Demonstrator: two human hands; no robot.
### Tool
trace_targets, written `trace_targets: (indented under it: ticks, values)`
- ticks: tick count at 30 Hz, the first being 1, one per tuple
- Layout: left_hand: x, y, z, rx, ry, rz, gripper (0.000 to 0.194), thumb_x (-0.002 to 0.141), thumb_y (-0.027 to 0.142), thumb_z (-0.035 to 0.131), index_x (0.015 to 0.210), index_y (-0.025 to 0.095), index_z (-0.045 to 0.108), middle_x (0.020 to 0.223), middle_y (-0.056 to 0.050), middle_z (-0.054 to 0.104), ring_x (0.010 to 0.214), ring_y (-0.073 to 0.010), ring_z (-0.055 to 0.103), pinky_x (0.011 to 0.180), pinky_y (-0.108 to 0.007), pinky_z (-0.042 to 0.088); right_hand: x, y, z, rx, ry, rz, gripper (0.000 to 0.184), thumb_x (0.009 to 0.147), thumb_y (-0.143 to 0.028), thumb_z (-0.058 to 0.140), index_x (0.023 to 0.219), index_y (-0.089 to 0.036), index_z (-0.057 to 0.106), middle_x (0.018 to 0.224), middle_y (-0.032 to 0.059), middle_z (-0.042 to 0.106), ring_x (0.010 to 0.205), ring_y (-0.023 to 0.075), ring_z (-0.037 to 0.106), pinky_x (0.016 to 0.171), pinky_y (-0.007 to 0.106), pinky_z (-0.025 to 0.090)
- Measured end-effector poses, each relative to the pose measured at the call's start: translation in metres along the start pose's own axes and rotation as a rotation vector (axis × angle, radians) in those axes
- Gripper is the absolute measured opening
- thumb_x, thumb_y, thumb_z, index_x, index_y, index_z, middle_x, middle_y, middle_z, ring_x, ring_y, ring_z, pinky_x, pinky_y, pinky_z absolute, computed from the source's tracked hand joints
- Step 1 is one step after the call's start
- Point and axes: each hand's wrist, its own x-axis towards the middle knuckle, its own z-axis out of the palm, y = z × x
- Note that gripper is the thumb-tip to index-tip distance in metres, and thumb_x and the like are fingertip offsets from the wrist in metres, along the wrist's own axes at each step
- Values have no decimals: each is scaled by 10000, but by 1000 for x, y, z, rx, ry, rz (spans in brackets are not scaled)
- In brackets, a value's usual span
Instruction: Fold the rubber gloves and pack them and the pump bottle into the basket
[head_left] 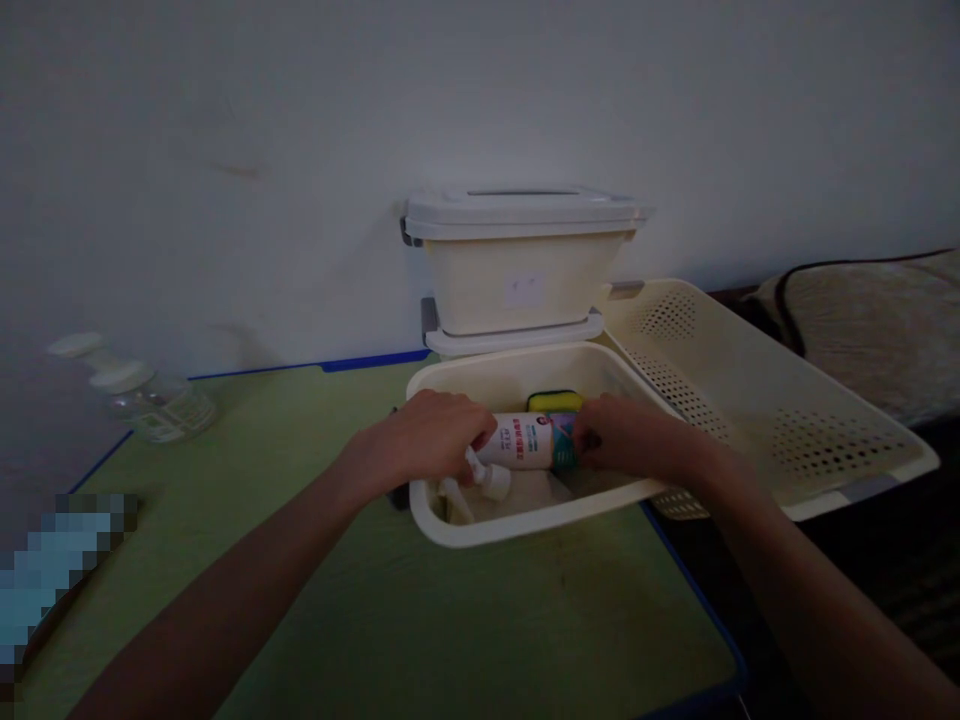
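A white spray bottle [525, 441] with a red and teal label lies sideways over a cream plastic bin [525, 520] on the green table. My left hand [424, 440] is wrapped round its nozzle end. My right hand [630, 435] grips its base end. Inside the bin, a yellow sponge [555, 401] lies behind the bottle and something white [536, 490] lies on the bottom.
Two lidded cream boxes [521, 270] are stacked against the wall behind the bin. A perforated cream basket [757, 400] leans off the table's right edge. Two clear jars [146, 400] stand at the far left. The green table [450, 620] has blue edging.
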Motion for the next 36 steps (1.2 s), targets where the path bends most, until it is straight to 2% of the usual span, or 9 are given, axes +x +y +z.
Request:
trace_targets:
  ticks: [2,5,8,13,17,20,24,30,36]
  values:
    - [-1,0,1,-1,20,-3,154,693,309,635,800,202,611,790,-32,628,757,-211,568,594,-286,331,-3,1,2,-61,141,61,197,701,-94,488,684,-157,674,676,71,676,596,156,589,539,251,352]
    - [-2,2,1,8,25,-22,165,685,303,639,808,195,618,813,-40,637,772,-207,572,605,-283,338,-8,1,3,-160,368,230,242,767,-97,424,797,-149,658,722,95,679,613,172,595,523,261,328]
    - [-2,3,0,19,20,-32,178,674,309,644,803,189,623,802,-39,640,763,-200,572,601,-276,340,-10,0,3,-244,480,363,266,803,-100,382,854,-137,641,723,117,674,563,173,572,490,271,294]
    - [-2,1,0,-5,46,-22,190,658,313,652,796,188,617,849,-27,648,775,-193,575,590,-267,332,-10,-3,1,-240,428,326,269,788,-81,379,863,-123,633,696,124,660,555,187,564,488,284,276]
    - [-1,0,1,-8,48,-7,177,658,313,653,775,188,608,844,-20,644,753,-191,570,566,-264,318,-15,-8,-3,-216,507,415,282,835,-160,356,864,-119,634,688,151,643,562,223,567,499,304,284]
    - [0,0,1,-9,44,-6,181,651,318,655,770,189,610,829,-25,637,736,-192,563,554,-263,312,-17,-11,-5,-255,498,431,299,854,-178,339,857,-114,631,680,162,640,556,219,567,496,302,279]
    - [-1,0,1,-17,54,-8,188,642,312,656,779,190,616,828,-29,632,731,-194,563,547,-267,299,-11,-8,-2,-302,424,370,307,868,-146,310,858,-106,615,664,151,645,557,208,577,482,294,268]
    - [-1,1,1,-9,62,-18,196,638,301,657,795,189,624,815,-32,625,727,-194,564,549,-267,306,-2,4,8,-310,299,141,263,850,-74,327,928,-101,576,760,118,669,647,193,612,523,286,321]
    - [-1,1,1,6,61,-17,231,635,302,661,830,184,620,843,-36,633,750,-202,568,575,-273,336,-3,0,4,-323,193,137,270,844,-69,335,995,-94,557,727,100,663,672,185,629,522,259,334]
